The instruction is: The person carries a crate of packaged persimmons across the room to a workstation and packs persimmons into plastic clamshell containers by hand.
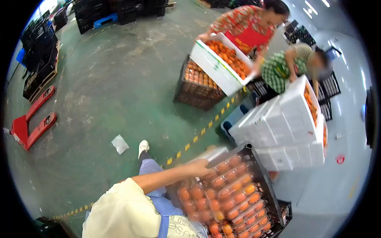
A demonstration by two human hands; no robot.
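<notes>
My left hand [199, 168] reaches across to a black plastic crate [269, 180], its fingers closed over the upper edge of a clear plastic pack of tomatoes [198, 198]. The pack is tilted and a little blurred at the crate's near side; its lower part is hidden by my body. Rows of other clear packs of red and orange tomatoes [242, 198] lie in the crate. A white box edge [216, 154] shows just beyond my hand. My right hand is not in view.
One co-worker [250, 27] holds a white foam box [216, 67] of small orange-red fruit above a filled crate [198, 95]. Another person [283, 67] leans over stacked foam boxes [274, 127]. A red pallet jack [29, 123], crate stacks [39, 59] and floor litter [120, 144] are leftward.
</notes>
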